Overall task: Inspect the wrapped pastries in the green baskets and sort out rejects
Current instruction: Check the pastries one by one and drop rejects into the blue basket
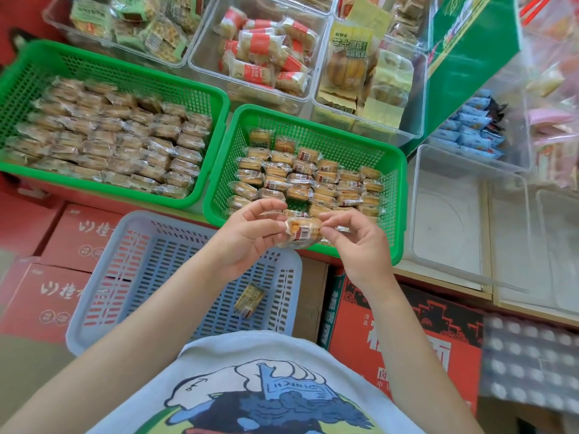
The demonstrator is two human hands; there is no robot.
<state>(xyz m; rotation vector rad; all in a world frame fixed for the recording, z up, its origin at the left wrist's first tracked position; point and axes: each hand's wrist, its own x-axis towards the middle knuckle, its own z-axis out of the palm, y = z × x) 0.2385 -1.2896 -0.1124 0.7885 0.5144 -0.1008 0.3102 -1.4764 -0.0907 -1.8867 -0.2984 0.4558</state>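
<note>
Two hands grip one wrapped pastry (302, 230): left hand (250, 236) pinches left end, right hand (354, 242) pinches right wrapper seal, above near green basket (395, 195) rim.

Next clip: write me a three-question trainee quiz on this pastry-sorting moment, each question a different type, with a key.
1. True or false: the blue basket holds exactly one wrapped pastry.
2. Multiple choice: the held pastry is gripped by A) the left hand only, B) the right hand only, C) both hands.
3. Fill in: the fuller green basket is the ___ one as seen in the picture.

Key: 1 true. 2 C. 3 left: the left green basket is packed; the right green basket shows bare mesh.
</note>
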